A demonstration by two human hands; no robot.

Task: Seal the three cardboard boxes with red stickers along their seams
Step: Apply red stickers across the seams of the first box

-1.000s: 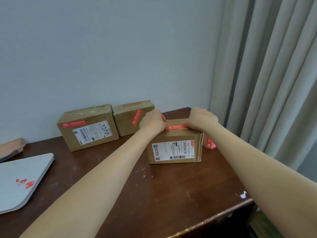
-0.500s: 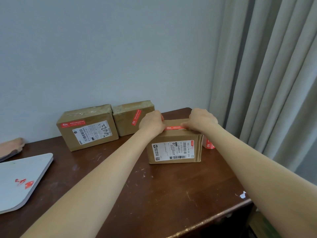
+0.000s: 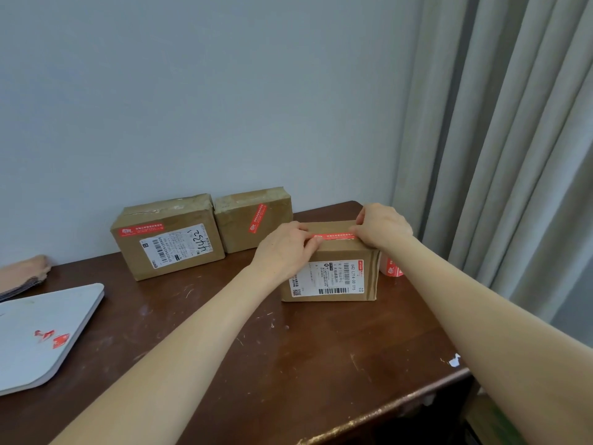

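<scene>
The nearest cardboard box (image 3: 333,279) stands on the dark wooden table (image 3: 288,364), its white label facing me. A red sticker (image 3: 335,236) lies along its top front edge. My left hand (image 3: 284,250) pinches the sticker's left end and my right hand (image 3: 382,226) holds its right end against the box top. Two more boxes stand against the wall: a larger one (image 3: 167,239) with a red sticker (image 3: 141,229) at its upper edge, and a smaller one (image 3: 253,220) with a slanted red sticker (image 3: 257,218).
A roll of red stickers (image 3: 393,269) sits just right of the near box. A white board (image 3: 48,332) with red scraps (image 3: 53,337) lies at the left. Grey curtains (image 3: 513,155) hang on the right. The table's front edge (image 3: 385,419) runs nearby.
Both hands stay on the sticker at the near box. My left hand has dropped slightly over the box's front corner.
</scene>
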